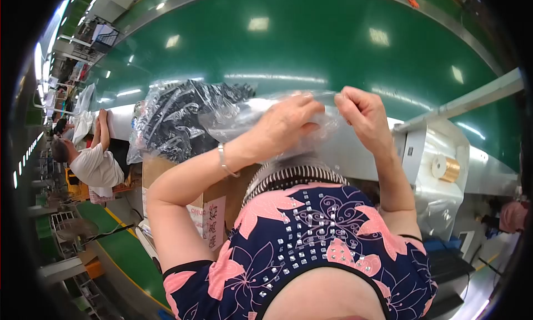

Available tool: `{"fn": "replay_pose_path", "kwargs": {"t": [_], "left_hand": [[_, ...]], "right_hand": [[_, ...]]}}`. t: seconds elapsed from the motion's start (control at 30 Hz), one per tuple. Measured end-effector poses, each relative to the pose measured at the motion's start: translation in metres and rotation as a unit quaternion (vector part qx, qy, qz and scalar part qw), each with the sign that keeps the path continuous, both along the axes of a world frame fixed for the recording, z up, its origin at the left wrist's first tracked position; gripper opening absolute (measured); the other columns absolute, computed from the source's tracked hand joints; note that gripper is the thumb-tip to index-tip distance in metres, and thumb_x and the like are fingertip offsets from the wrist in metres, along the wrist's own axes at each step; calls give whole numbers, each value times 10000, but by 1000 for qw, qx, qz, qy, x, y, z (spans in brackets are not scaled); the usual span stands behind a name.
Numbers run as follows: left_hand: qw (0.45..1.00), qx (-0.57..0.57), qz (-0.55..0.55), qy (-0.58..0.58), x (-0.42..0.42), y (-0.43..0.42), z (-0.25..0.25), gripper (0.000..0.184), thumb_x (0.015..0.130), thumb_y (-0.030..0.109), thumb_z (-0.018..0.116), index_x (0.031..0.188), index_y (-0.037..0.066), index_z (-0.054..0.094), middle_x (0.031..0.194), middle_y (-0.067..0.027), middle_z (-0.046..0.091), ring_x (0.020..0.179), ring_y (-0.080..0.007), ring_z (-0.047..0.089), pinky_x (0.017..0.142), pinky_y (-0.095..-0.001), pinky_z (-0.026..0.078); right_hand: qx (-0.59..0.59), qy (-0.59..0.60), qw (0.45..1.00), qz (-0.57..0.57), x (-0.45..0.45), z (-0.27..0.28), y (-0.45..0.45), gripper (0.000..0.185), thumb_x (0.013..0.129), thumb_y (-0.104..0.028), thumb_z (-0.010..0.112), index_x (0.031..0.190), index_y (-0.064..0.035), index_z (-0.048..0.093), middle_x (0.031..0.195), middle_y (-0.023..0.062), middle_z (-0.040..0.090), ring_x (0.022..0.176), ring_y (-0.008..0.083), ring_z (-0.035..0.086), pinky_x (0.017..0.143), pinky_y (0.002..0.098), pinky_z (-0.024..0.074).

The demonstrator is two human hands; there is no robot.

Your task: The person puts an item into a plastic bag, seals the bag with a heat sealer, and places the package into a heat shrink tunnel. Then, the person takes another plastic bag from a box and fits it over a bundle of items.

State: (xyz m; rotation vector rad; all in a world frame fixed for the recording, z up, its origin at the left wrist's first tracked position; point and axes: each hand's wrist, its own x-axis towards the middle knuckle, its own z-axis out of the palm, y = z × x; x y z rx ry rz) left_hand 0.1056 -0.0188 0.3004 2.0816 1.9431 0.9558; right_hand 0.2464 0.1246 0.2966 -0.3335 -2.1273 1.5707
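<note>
A clear plastic bag [239, 123] is stretched between my two hands at the near edge of the green surface. My left hand [288, 123] is closed on the bag, its fingers bent over the film. To the right, my right hand [361, 114] pinches the bag's edge between thumb and curled fingers. Left of my hands lies a pile of black items in clear plastic [183, 117], close against the bag. What the held bag contains, if anything, cannot be made out.
The long green surface [311, 48] runs across the front. A cardboard box [155, 173] stands below the pile. A gold-coloured roll [446, 168] rests on plastic bags at right, near a metal bar [466, 98]. At far left, another person [97, 164] works. An orange tool [411, 0] lies far off.
</note>
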Motion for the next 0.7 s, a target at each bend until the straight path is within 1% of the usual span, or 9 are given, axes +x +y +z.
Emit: {"fn": "replay_pose_path", "kwargs": {"t": [0.13,0.23,0.3,0.43,0.47,0.5,0.57,0.63,0.7], "left_hand": [[993,47,-25,104,-13,-2,4,149,765,44,592,911,24,564,849,-116,550,766,-305,577,647,-391,494],[995,69,11,71,-17,-1,7,148,774,19,599,920,17,628,750,-87,540,607,-279,567,544,-354,475],[941,-184,-28,-282,-22,4,16,225,778,12,586,998,14,632,765,-102,552,608,-302,582,569,-366,480],[974,-94,-161,-126,-36,13,-4,288,778,37,591,1065,26,612,868,-143,572,711,-275,610,623,-366,486],[984,-113,-136,-11,-36,12,-4,288,803,63,569,1090,51,587,936,-133,558,823,-236,593,690,-355,478],[985,-112,-128,-8,-39,14,0,288,803,63,569,1090,51,587,936,-133,558,823,-236,593,690,-355,478],[958,-18,-192,213,-45,20,5,286,820,112,562,1103,74,556,1010,-99,547,948,-218,555,791,-373,454],[962,-21,-214,169,-46,24,-7,291,821,142,570,1109,98,568,998,-83,535,982,-224,533,845,-393,415],[967,-29,-218,124,-43,21,-19,295,823,173,579,1114,122,580,986,-67,522,1017,-231,511,899,-412,376]], "right_hand": [[-29,15,999,-43,-15,3,5,363,914,-148,536,612,-24,376,545,-36,319,523,55,277,450,266,233],[-91,22,995,-45,-29,-2,6,372,917,-143,536,595,-38,382,534,-43,333,509,43,286,443,254,233],[-106,28,993,-33,-37,-8,5,373,917,-139,537,589,-45,385,530,-46,339,505,37,290,441,249,233],[-78,33,996,-4,-47,-5,0,362,923,-140,540,608,-37,392,547,-53,344,522,36,288,449,246,232],[-73,33,997,-13,-47,-2,0,359,922,-139,541,613,-34,394,544,-53,333,523,36,286,451,245,230],[-69,33,997,-24,-48,0,-1,355,922,-138,543,617,-30,396,540,-54,323,524,37,283,453,245,227],[-85,9,996,6,-48,0,1,298,914,-105,542,657,-7,429,621,-29,380,581,49,324,495,235,262],[24,114,993,-21,-54,-1,-4,221,904,-69,539,714,14,462,757,0,436,663,65,366,551,227,296],[-17,101,995,-3,-56,-10,3,147,905,-49,527,785,29,496,867,7,460,703,63,380,584,214,303]]}}
